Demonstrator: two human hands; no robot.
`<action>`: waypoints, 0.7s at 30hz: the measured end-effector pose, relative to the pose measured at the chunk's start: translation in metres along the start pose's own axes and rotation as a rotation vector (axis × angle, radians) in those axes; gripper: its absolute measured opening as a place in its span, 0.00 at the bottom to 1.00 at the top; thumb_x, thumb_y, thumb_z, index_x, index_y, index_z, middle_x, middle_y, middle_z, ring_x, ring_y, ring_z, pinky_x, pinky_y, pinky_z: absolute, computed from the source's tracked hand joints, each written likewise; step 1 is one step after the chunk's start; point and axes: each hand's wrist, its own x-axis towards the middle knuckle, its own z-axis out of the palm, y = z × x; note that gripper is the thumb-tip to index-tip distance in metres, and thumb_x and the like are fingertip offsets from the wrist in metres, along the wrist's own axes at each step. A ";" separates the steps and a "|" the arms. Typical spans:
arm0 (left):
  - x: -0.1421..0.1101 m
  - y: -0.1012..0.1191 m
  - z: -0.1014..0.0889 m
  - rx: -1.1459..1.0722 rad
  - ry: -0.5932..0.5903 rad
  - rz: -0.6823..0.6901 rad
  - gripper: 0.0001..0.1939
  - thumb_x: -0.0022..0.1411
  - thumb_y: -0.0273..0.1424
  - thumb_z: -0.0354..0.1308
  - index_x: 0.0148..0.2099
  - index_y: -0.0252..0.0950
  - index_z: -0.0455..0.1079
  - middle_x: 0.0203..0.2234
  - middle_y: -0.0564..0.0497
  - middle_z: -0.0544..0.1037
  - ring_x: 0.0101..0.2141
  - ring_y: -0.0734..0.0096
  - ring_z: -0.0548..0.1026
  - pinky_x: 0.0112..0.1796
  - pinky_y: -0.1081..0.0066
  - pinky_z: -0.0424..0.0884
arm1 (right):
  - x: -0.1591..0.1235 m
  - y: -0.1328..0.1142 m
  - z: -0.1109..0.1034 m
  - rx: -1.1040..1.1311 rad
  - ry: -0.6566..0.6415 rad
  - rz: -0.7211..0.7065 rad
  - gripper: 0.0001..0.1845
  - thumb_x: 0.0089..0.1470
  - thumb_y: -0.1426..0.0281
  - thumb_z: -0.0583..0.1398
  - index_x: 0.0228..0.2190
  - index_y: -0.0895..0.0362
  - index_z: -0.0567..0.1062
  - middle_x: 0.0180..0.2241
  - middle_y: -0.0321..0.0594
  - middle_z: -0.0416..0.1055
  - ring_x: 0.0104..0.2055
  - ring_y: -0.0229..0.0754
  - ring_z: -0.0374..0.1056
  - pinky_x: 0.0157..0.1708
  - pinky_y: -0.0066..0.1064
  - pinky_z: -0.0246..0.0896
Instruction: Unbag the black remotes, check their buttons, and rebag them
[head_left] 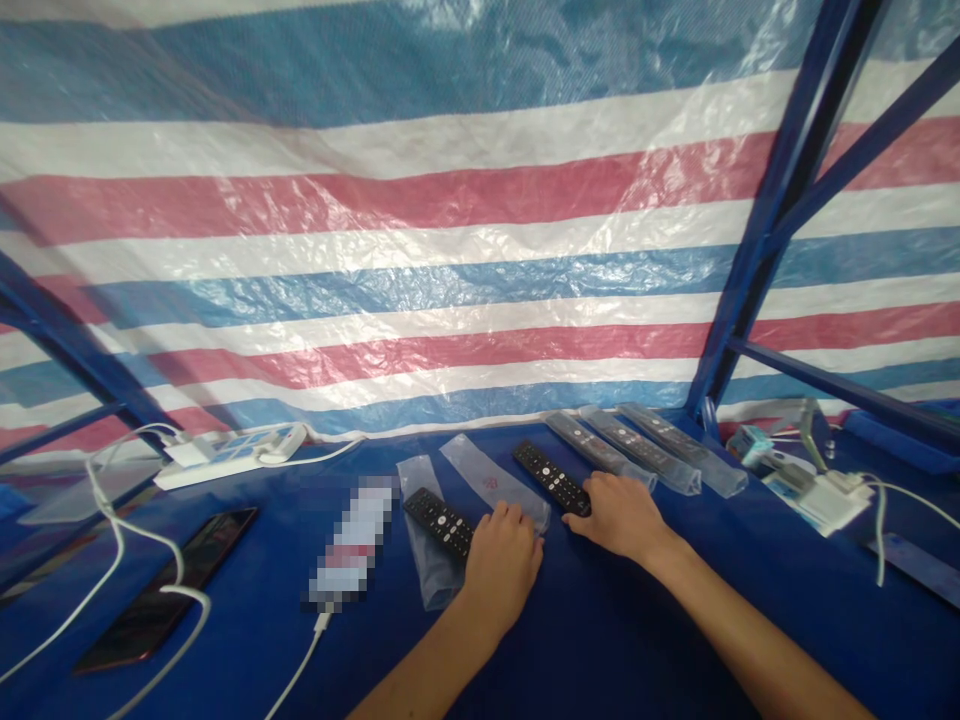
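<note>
My left hand (504,562) is closed round the near end of a black remote control (439,522). That remote lies over a clear plastic sleeve (436,582). A second clear sleeve (480,466), flat with a small red mark, reaches from the back down to the fingers of this hand. Further right, my right hand (619,512) grips the near end of another black remote control (547,474), thumb on its near side. Both remotes slant away to the upper left with their buttons facing up. The fingertips of my left hand are partly hidden.
Three bagged remotes (634,446) lie side by side at the right on the blue table (600,640). To the left are a phone (169,590), a blurred-out device on a white cable (319,625) and a power strip (232,455). Blue metal posts (757,250) flank a striped tarp (420,200).
</note>
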 end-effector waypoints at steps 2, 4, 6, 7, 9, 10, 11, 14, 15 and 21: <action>0.001 -0.001 0.003 -0.012 -0.016 -0.008 0.14 0.65 0.27 0.46 0.40 0.33 0.74 0.37 0.44 0.75 0.43 0.59 0.71 0.42 0.62 0.68 | -0.001 0.001 0.000 0.004 -0.010 -0.002 0.20 0.50 0.57 0.58 0.33 0.61 0.79 0.35 0.53 0.77 0.40 0.55 0.73 0.36 0.36 0.63; 0.003 -0.003 0.003 -0.025 -0.033 -0.035 0.15 0.65 0.26 0.45 0.39 0.34 0.73 0.36 0.45 0.76 0.42 0.62 0.72 0.43 0.64 0.68 | -0.002 0.004 0.000 0.016 -0.018 -0.015 0.19 0.49 0.58 0.57 0.32 0.60 0.79 0.34 0.52 0.77 0.39 0.54 0.74 0.35 0.35 0.62; 0.005 -0.004 0.003 -0.022 -0.033 -0.074 0.15 0.65 0.25 0.44 0.40 0.33 0.73 0.36 0.45 0.75 0.42 0.62 0.71 0.43 0.65 0.68 | -0.003 0.007 -0.001 0.034 -0.019 -0.028 0.19 0.49 0.58 0.57 0.31 0.59 0.79 0.33 0.51 0.78 0.39 0.53 0.74 0.34 0.34 0.62; 0.006 -0.004 0.003 -0.013 -0.026 -0.091 0.15 0.65 0.24 0.44 0.40 0.33 0.73 0.37 0.44 0.75 0.42 0.61 0.71 0.43 0.65 0.67 | -0.004 0.009 -0.001 0.044 -0.016 -0.030 0.19 0.48 0.57 0.57 0.30 0.58 0.79 0.33 0.51 0.78 0.38 0.53 0.74 0.33 0.33 0.62; 0.007 -0.004 0.004 0.016 -0.004 -0.110 0.15 0.64 0.23 0.43 0.42 0.32 0.72 0.38 0.43 0.74 0.43 0.60 0.70 0.43 0.64 0.67 | -0.006 0.013 -0.004 0.068 -0.006 -0.027 0.18 0.48 0.57 0.57 0.29 0.57 0.79 0.32 0.49 0.78 0.38 0.52 0.74 0.32 0.32 0.61; 0.008 -0.004 0.005 0.037 0.006 -0.111 0.15 0.64 0.21 0.43 0.42 0.31 0.72 0.39 0.43 0.74 0.43 0.60 0.70 0.43 0.64 0.67 | -0.007 0.014 -0.006 0.080 0.001 -0.024 0.18 0.48 0.56 0.57 0.28 0.57 0.79 0.32 0.48 0.78 0.37 0.51 0.74 0.32 0.32 0.60; 0.008 -0.004 0.006 0.060 0.012 -0.107 0.15 0.63 0.20 0.44 0.42 0.31 0.71 0.39 0.43 0.74 0.43 0.60 0.70 0.43 0.64 0.67 | -0.008 0.015 -0.008 0.091 0.009 -0.022 0.18 0.48 0.56 0.57 0.28 0.57 0.79 0.31 0.48 0.78 0.37 0.51 0.74 0.32 0.32 0.60; 0.009 -0.004 0.010 0.119 0.011 -0.076 0.15 0.60 0.17 0.45 0.43 0.31 0.70 0.39 0.43 0.73 0.42 0.61 0.70 0.41 0.65 0.67 | -0.009 0.016 -0.010 0.113 0.029 -0.027 0.18 0.48 0.55 0.57 0.27 0.56 0.79 0.30 0.47 0.78 0.36 0.50 0.74 0.30 0.31 0.59; 0.009 -0.004 0.010 0.129 0.000 -0.067 0.15 0.59 0.16 0.45 0.43 0.31 0.70 0.39 0.43 0.73 0.42 0.61 0.70 0.41 0.65 0.67 | -0.009 0.015 -0.010 0.116 0.031 -0.029 0.18 0.47 0.56 0.57 0.27 0.56 0.79 0.30 0.47 0.78 0.36 0.50 0.74 0.30 0.31 0.58; 0.008 0.004 0.003 0.157 -0.064 -0.079 0.16 0.61 0.16 0.43 0.44 0.30 0.70 0.40 0.41 0.74 0.43 0.60 0.70 0.41 0.64 0.69 | -0.009 0.012 -0.006 0.122 0.005 -0.043 0.17 0.47 0.57 0.58 0.28 0.56 0.79 0.30 0.48 0.78 0.36 0.51 0.74 0.30 0.32 0.58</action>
